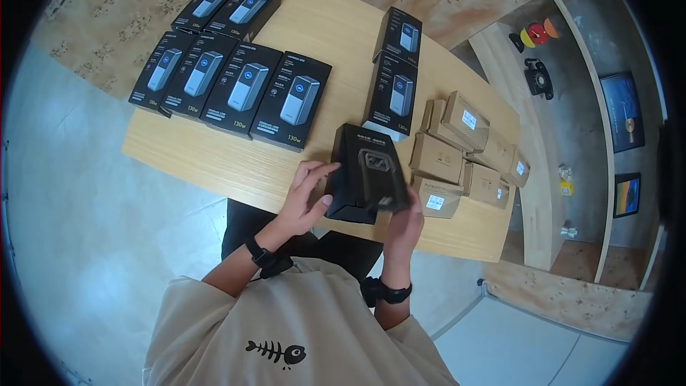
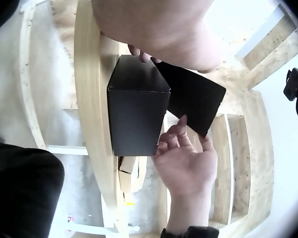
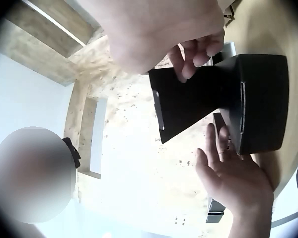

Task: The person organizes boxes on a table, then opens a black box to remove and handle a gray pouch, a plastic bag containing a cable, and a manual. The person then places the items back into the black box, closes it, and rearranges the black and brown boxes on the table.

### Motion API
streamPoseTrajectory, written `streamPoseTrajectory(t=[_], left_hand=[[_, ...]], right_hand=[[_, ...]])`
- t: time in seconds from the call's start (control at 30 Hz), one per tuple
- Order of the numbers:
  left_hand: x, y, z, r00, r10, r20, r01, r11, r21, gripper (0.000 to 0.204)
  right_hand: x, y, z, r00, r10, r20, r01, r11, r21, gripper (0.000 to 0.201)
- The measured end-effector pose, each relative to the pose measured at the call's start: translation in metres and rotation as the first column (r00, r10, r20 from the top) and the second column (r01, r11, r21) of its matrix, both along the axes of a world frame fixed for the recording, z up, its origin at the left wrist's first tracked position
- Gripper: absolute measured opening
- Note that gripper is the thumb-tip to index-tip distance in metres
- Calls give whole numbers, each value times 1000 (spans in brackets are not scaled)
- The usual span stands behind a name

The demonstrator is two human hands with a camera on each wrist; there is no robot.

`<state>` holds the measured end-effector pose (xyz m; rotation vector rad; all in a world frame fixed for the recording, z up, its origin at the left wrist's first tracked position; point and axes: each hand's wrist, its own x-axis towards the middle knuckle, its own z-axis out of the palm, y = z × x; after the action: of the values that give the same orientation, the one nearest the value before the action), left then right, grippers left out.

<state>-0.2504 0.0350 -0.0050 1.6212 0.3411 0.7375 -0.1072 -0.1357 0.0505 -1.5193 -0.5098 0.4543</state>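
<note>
A black printed box (image 1: 354,211) stands at the table's near edge, its front cover flap (image 1: 381,171) swung partly away from the body. In both wrist views the flap's plain black inner side (image 2: 196,99) slants out from the box. My right hand (image 1: 406,223) pinches the flap's edge at the lower right, thumb on one side and fingers on the other. My left hand (image 1: 304,200) rests against the box's left side with its fingers extended, as the right wrist view also shows. The inside of the box is hidden.
Several black power bank boxes (image 1: 239,89) lie in rows at the left of the table (image 1: 214,171). Two more black boxes (image 1: 393,93) lie just beyond the handled one. Brown cartons (image 1: 436,157) are piled close on the right. Shelving (image 1: 536,171) stands past the table's right edge.
</note>
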Motion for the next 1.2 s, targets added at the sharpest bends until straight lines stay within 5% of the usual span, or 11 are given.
streamPoseTrajectory(t=[0.03, 0.1, 0.17, 0.3, 0.43, 0.5, 0.7, 0.9, 1.13, 1.2], left_hand=[[1, 0, -1, 1000, 2, 2, -2, 1000, 0, 57], [1, 0, -1, 997, -58, -43, 66, 976, 209, 53], [1, 0, 5, 994, -55, -92, 82, 943, 324, 52], [2, 0, 12, 980, -53, -194, 143, 863, 485, 52], [5, -2, 8, 976, -38, -214, 135, 876, 463, 60], [6, -2, 14, 976, -19, -217, 117, 885, 450, 71], [7, -2, 18, 980, -34, -195, 106, 922, 373, 89], [7, -5, 2, 993, 7, -119, 29, 952, 303, 83], [8, -3, 4, 992, 72, -100, -47, 970, 240, 81], [8, -6, 14, 986, 72, -149, -30, 963, 269, 82]], right_hand=[[1, 10, 9, 997, 77, 5, -77, 978, 196, 58], [1, 17, 31, 994, 112, -14, -108, 977, 185, 62], [2, 20, 36, 986, 103, 132, -100, 995, -30, 62], [5, 9, 12, 978, 69, 198, -37, 987, -158, 60], [1, 1, 5, 922, 150, 357, -21, 940, -340, 60], [-11, 8, 11, 838, 172, 518, 110, 876, -469, 63], [-16, 9, 5, 857, 190, 480, 107, 844, -526, 77], [-19, 10, 10, 822, 158, 546, 166, 852, -497, 70], [-18, -5, -3, 943, -99, 318, 200, 931, -304, 61], [-22, -1, 6, 982, -173, 71, 187, 929, -320, 62]])
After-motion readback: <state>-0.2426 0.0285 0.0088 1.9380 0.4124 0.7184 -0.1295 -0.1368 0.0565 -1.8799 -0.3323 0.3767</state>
